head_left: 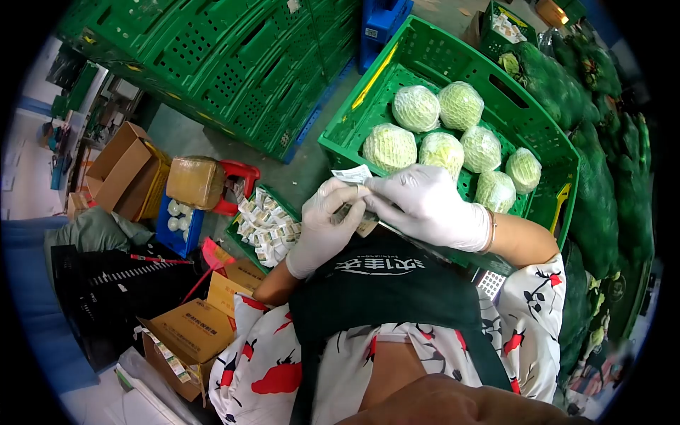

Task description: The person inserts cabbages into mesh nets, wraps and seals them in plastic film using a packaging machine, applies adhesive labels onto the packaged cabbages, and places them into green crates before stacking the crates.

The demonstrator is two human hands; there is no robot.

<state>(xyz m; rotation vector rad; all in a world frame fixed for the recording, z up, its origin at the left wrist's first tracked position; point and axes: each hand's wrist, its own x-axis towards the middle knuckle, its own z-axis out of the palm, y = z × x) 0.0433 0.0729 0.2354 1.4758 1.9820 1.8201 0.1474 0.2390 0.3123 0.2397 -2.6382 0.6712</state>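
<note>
Both hands wear white gloves and meet in front of the dark apron, fingertips pinched together. A small white printed label (352, 174) sticks up from between them. My left hand (327, 221) is closed with bent fingers at the label's lower edge. From the other side, my right hand (433, 207) pinches at the same spot, its thumb and forefinger against the left fingers. Another small piece (366, 227) shows below the fingers, mostly hidden. Just beyond the hands, a green crate (510, 173) holds several cabbages (440, 154) in white foam netting.
Stacked green crates (234, 64) stand at the upper left. Left of my hands, a green bin (263, 225) holds many small labelled packets. Cardboard boxes (185, 331), a blue crate (177, 237) and a red stool (244, 180) stand nearby. Green net sacks (602, 198) line the right.
</note>
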